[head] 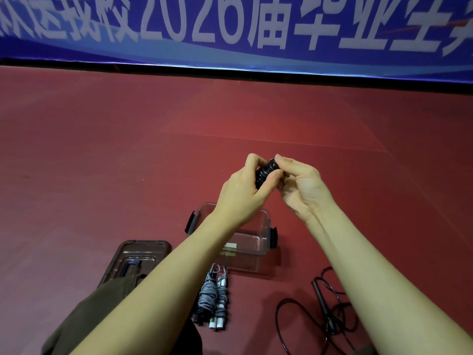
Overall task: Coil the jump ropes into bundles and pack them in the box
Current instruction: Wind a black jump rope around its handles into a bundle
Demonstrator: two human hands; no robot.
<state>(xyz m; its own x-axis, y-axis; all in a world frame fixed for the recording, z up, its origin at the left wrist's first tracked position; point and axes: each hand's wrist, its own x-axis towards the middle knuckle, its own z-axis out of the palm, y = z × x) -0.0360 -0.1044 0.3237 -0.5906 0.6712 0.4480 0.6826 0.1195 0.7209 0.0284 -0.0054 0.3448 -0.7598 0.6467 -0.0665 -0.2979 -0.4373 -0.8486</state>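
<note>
A tightly coiled black jump rope bundle is held up above the floor between both hands. My left hand grips it from the left, and my right hand pinches it from the right with thumb and fingers. Below them a clear plastic box with dark side latches stands open on the red floor. Two coiled grey rope bundles with white handle ends lie in front of the box. A loose black jump rope sprawls uncoiled at the lower right.
The box's dark tinted lid lies flat on the floor to the left of the box. My knee in olive trousers fills the lower left. A blue banner with white characters runs along the far wall.
</note>
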